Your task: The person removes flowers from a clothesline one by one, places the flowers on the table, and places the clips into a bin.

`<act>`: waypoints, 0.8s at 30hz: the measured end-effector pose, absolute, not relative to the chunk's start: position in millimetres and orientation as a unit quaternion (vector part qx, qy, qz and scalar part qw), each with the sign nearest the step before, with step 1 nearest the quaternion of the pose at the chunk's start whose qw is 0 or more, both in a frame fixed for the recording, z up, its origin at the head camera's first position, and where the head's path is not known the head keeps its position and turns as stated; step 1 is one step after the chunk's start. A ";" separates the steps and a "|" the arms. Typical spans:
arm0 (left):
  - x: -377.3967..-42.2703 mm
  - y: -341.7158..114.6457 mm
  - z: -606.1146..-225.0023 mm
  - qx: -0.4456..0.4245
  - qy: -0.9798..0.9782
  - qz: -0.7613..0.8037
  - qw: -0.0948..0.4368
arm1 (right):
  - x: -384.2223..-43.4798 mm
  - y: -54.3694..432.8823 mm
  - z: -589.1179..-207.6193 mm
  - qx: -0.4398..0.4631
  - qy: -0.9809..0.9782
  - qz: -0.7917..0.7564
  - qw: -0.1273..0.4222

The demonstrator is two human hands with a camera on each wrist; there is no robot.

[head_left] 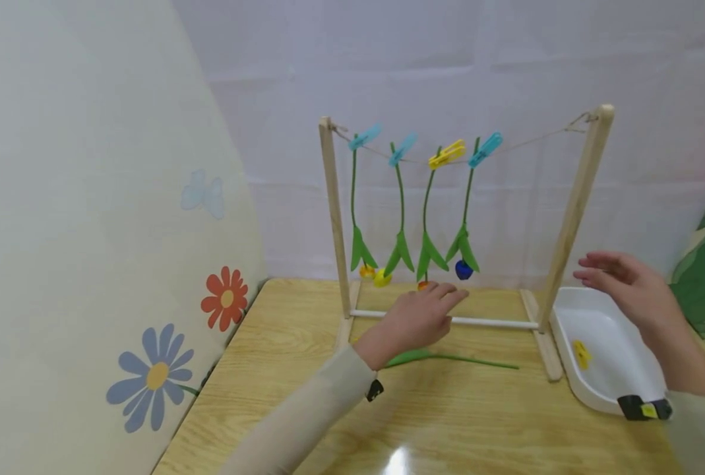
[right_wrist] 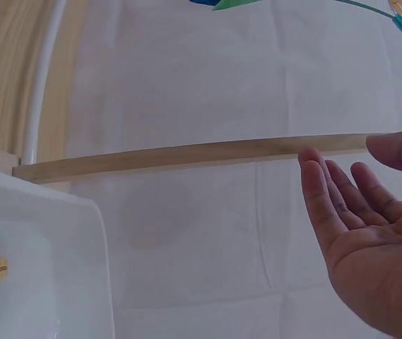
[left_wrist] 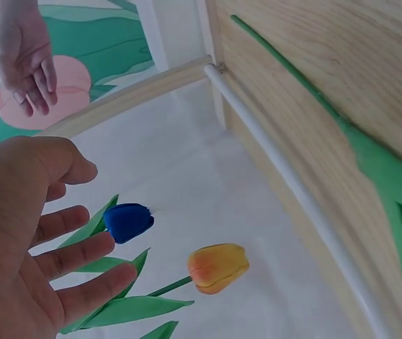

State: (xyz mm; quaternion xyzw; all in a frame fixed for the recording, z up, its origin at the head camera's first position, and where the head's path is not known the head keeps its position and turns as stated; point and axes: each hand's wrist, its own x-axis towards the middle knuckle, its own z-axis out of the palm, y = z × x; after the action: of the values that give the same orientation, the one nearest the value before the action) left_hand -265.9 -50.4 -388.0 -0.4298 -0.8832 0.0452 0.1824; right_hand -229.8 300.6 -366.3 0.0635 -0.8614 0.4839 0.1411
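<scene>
My left hand (head_left: pixel 414 322) hovers in front of the rack's lower bar, its fingers loosely extended and holding nothing. Just behind it in the left wrist view hang an orange-yellow tulip (left_wrist: pixel 218 269) and a blue tulip (left_wrist: pixel 128 222), heads down. Below the left hand, a tulip with a green stem (head_left: pixel 477 360) lies on the table, its head hidden by the arm. Over the white tray (head_left: pixel 578 386) at the right, my right hand (head_left: pixel 640 293) is raised with relaxed, slightly bent fingers and nothing in them. A yellow clothespin (head_left: pixel 582 354) lies in that tray.
A wooden rack (head_left: pixel 576 218) stands on the table (head_left: pixel 447 422) with a string across its top. Blue clothespins (head_left: pixel 485 150) and a yellow clothespin (head_left: pixel 447 154) pin several tulips there by their stems. A painted panel (head_left: pixel 150 237) borders the table's left.
</scene>
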 end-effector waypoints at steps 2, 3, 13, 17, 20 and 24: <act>-266.7 -50.8 -383.8 -0.428 -0.883 0.044 0.189 | -229.9 299.2 -361.3 0.068 -0.862 0.484 0.135; -267.5 -50.9 -382.1 -0.428 -0.882 0.044 0.194 | -230.1 298.1 -359.1 0.066 -0.864 0.481 0.135; -266.0 -51.6 -360.5 -0.413 -0.892 -0.038 0.179 | -233.5 287.7 -340.4 0.100 -0.847 0.499 0.155; -267.0 -50.7 -348.8 -0.411 -0.894 -0.068 0.164 | -236.1 283.8 -331.1 0.128 -0.821 0.531 0.166; -271.0 -50.6 -340.5 -0.406 -0.895 -0.091 0.163 | -236.7 279.5 -323.8 0.135 -0.817 0.534 0.173; -279.3 -50.3 -331.0 -0.399 -0.891 -0.145 0.160 | -237.3 273.6 -312.6 0.143 -0.815 0.534 0.174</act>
State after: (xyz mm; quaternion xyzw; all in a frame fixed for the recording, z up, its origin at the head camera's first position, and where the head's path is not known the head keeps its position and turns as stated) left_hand -279.3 -50.3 -331.0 -0.3993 -0.8910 -0.1449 0.1602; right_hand -237.3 273.6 -312.6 0.1428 -0.8149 0.5341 0.1740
